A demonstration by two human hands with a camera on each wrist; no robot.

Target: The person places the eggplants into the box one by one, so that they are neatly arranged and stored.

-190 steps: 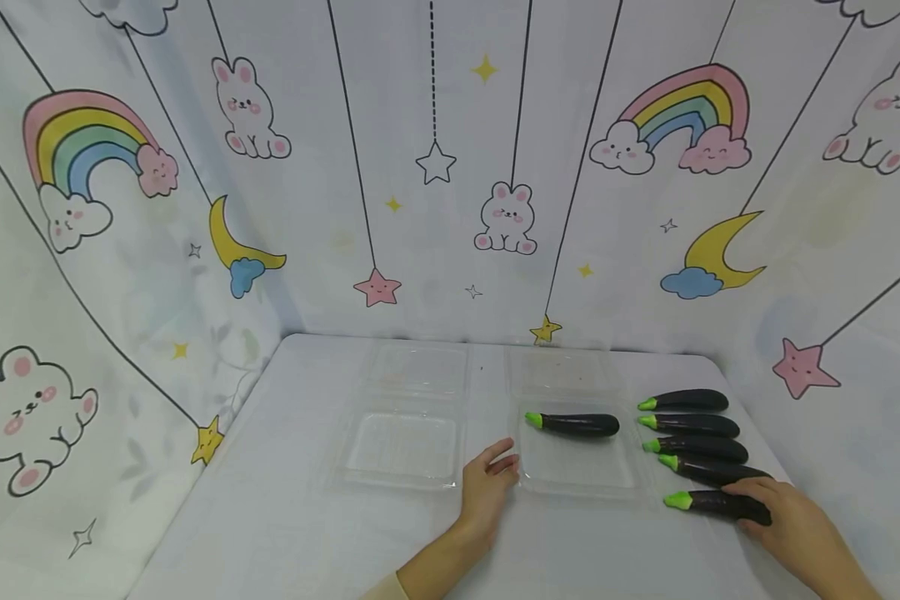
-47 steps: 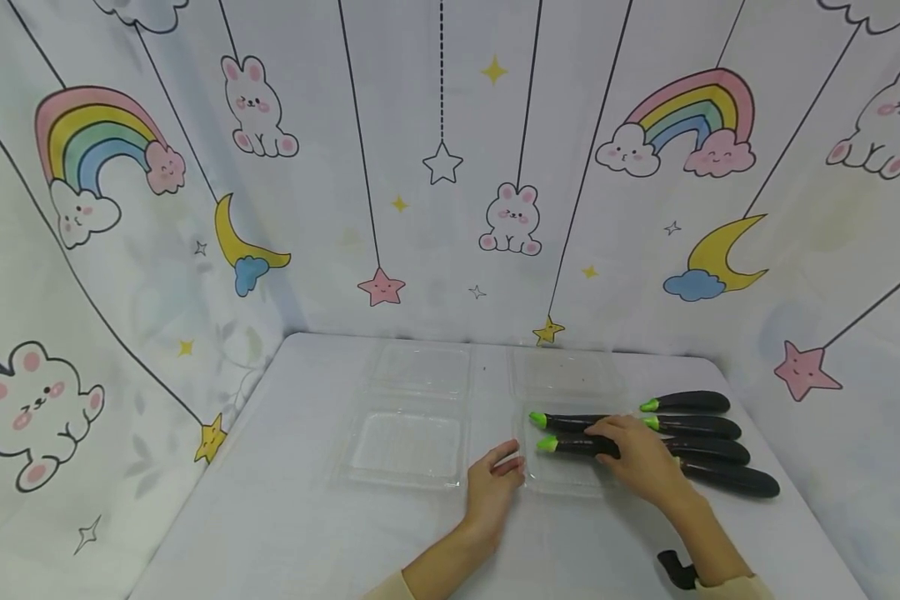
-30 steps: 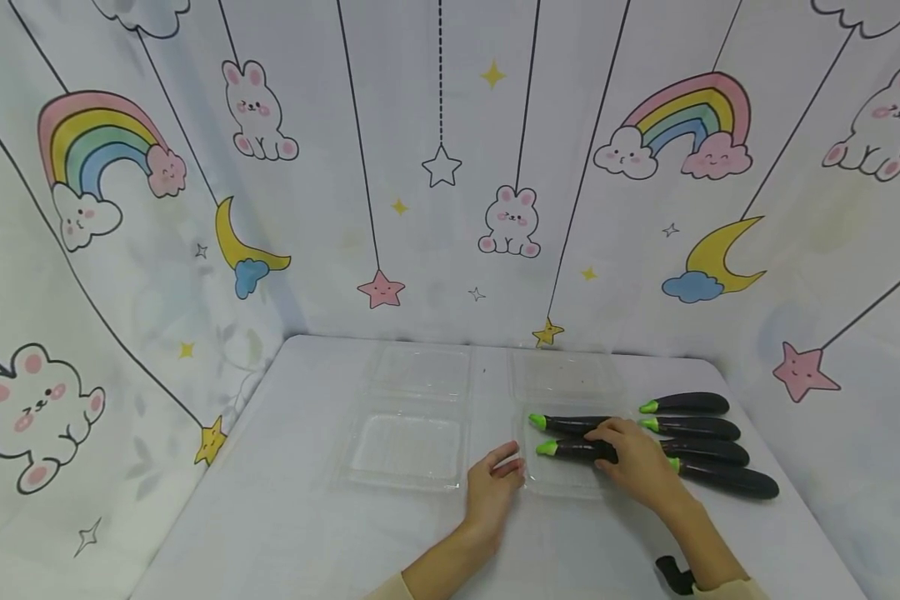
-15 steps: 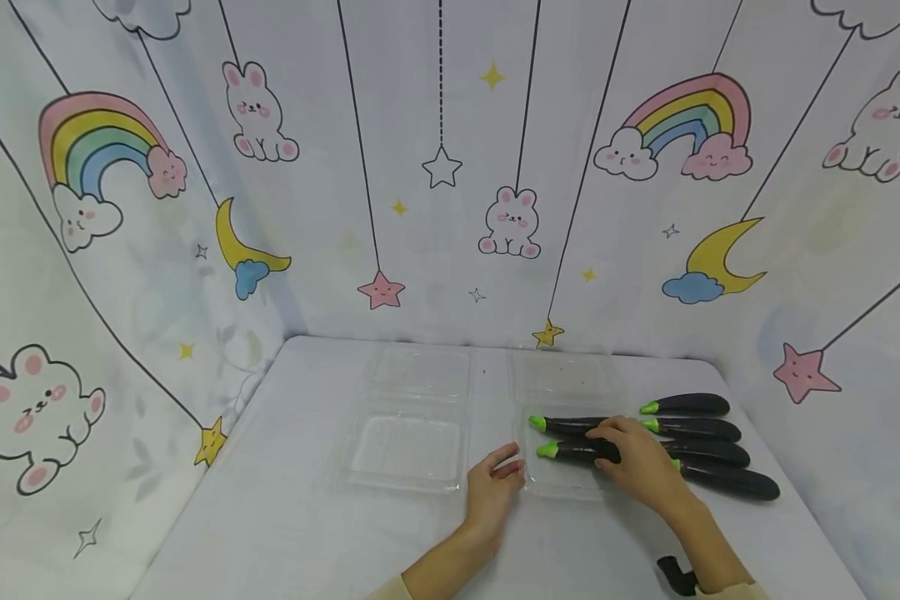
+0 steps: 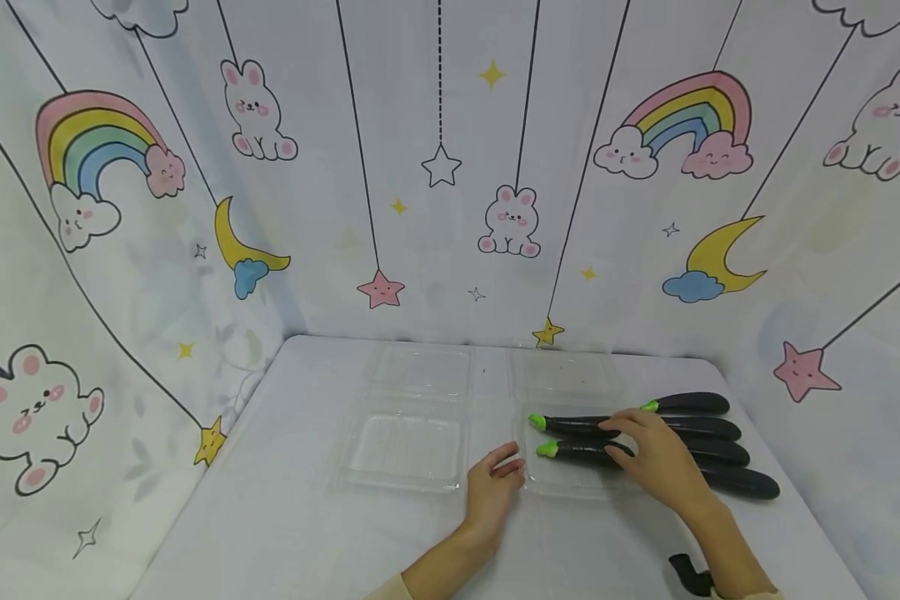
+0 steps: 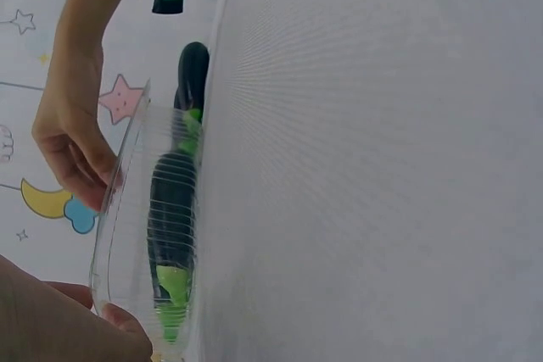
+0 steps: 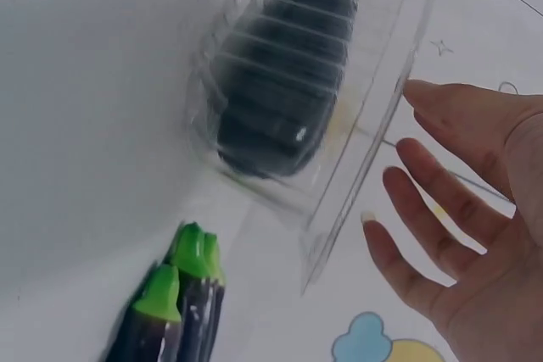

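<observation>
Left hand (image 5: 489, 493), lower centre of frame: fingers against left edge of clear container (image 5: 562, 492); cannot tell whether gripping. Right hand (image 5: 658, 457), right of centre: thumb and fingers spread, just over two eggplants (image 5: 581, 452) lying inside container. Four loose eggplants (image 5: 720, 452) at right. Second clear container (image 5: 405, 454) left of centre. White table (image 5: 292, 508); cartoon backdrop (image 5: 315, 183) across upper frame.
</observation>
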